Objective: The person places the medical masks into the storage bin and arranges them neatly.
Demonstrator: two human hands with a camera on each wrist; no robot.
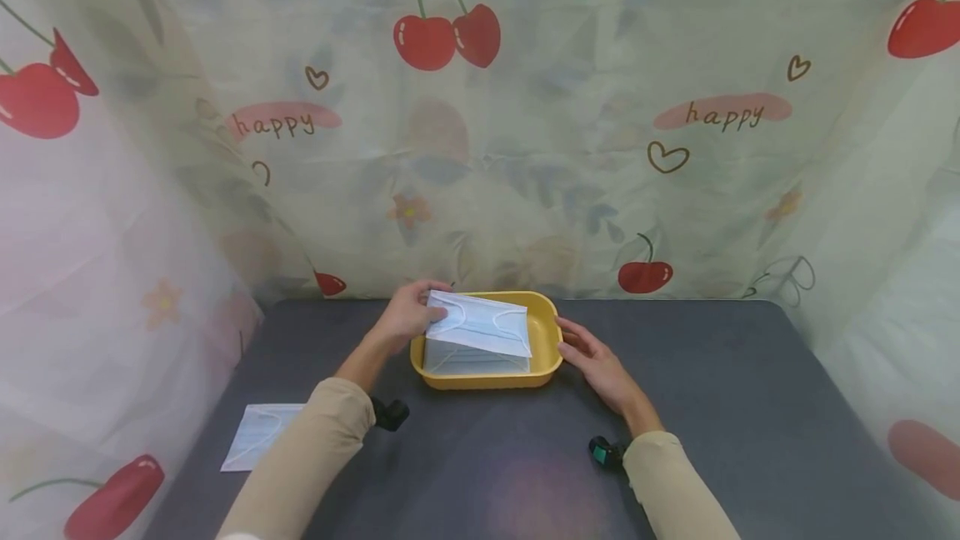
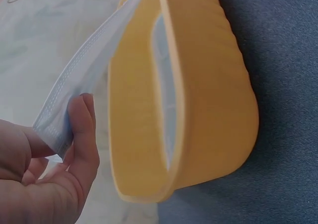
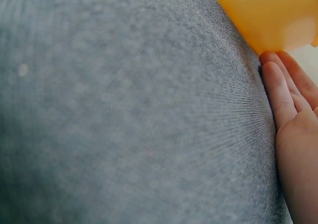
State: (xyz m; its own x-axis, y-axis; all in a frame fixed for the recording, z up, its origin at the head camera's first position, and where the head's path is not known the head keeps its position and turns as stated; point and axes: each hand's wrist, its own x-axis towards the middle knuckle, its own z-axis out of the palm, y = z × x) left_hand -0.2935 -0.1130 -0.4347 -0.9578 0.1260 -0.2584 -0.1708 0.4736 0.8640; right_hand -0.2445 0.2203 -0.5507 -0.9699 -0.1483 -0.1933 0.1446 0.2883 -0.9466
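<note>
A yellow tub point(image 1: 546, 338) stands at the middle back of the dark grey table, with a stack of pale blue face masks point(image 1: 472, 359) lying in it. My left hand point(image 1: 408, 313) pinches one face mask point(image 1: 482, 323) by its left edge and holds it tilted over the tub. In the left wrist view the thumb and fingers point(image 2: 82, 129) clamp the mask's point(image 2: 82, 75) edge beside the tub's rim point(image 2: 171, 92). My right hand point(image 1: 592, 357) lies with straight fingers against the tub's right wall; the right wrist view shows the fingertips point(image 3: 278, 82) touching the tub point(image 3: 268, 13).
Another face mask point(image 1: 258, 433) lies flat on the grey table point(image 1: 720, 390) near its front left edge. A cherry-print curtain point(image 1: 525, 123) closes off the back and both sides. Wrist cameras point(image 1: 390, 413) sit under both sleeves.
</note>
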